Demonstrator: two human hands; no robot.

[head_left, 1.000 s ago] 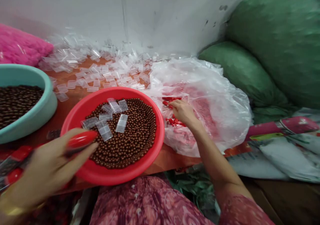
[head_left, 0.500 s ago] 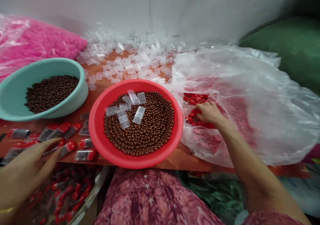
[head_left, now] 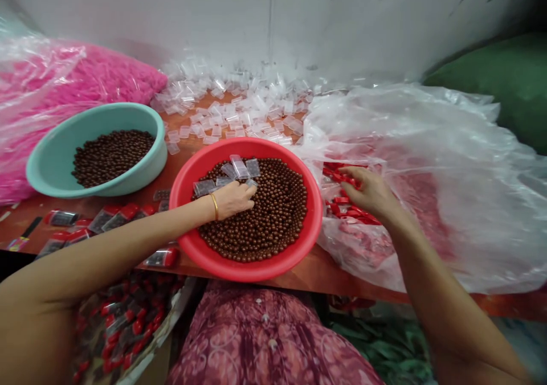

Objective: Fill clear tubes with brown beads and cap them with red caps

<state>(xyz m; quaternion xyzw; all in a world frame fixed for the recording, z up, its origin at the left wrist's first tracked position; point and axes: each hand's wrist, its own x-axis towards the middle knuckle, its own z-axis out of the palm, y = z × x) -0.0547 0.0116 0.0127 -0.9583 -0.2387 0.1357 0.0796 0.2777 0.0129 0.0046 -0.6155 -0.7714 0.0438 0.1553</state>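
My left hand (head_left: 235, 199), with a gold bangle at the wrist, reaches into the red basin (head_left: 314, 220). Its fingers are closed on a small clear plastic container (head_left: 251, 183), mostly covered by the hand. Brown beads (head_left: 269, 220) fill the basin's floor. Several more clear containers (head_left: 240, 167) lie on them, just beyond my left fingers. My right hand (head_left: 370, 194) is at the mouth of a clear plastic bag (head_left: 427, 128), over red caps (head_left: 342, 205). Thumb and forefinger are apart there, and I see nothing held between them.
A teal basin (head_left: 36, 171) of darker beads stands at left, beside a bag of pink pieces (head_left: 106, 74). Loose clear containers (head_left: 239, 114) spread along the wall. Filled red-capped containers (head_left: 115, 217) lie near the table edge, above a bin of more (head_left: 123, 322).
My left hand has moved right from the capped containers at the table's left into the red basin. My right hand has risen slightly among the red caps, its thumb and forefinger spreading. The view has shifted left.
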